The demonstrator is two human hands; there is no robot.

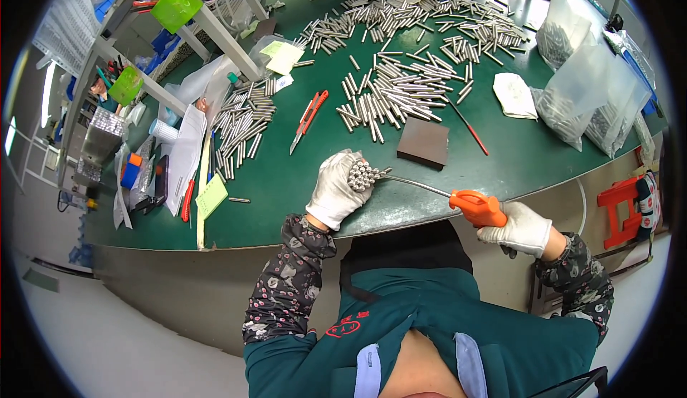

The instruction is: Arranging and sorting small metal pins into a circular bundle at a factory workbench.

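Note:
My left hand [335,192], in a white glove, is closed around a bundle of short metal rods [363,175] near the table's front edge. The rods' round ends face right. In my gloved right hand [526,230] is an orange air blow gun [476,208], gripped by its handle. Its long thin nozzle reaches left, with the tip close to the rod ends; whether it touches them I cannot tell. Just beyond the bundle lies a brown rectangular block [423,143]. A large pile of loose metal rods [397,90] spreads farther back on the green table [300,219].
A red utility knife [309,120] and a thin red-handled tool [471,130] flank the pile. Another rod heap [243,119] lies left, near papers and a metal rack [227,40]. Plastic bags of rods [565,112] and a white glove [514,96] lie right.

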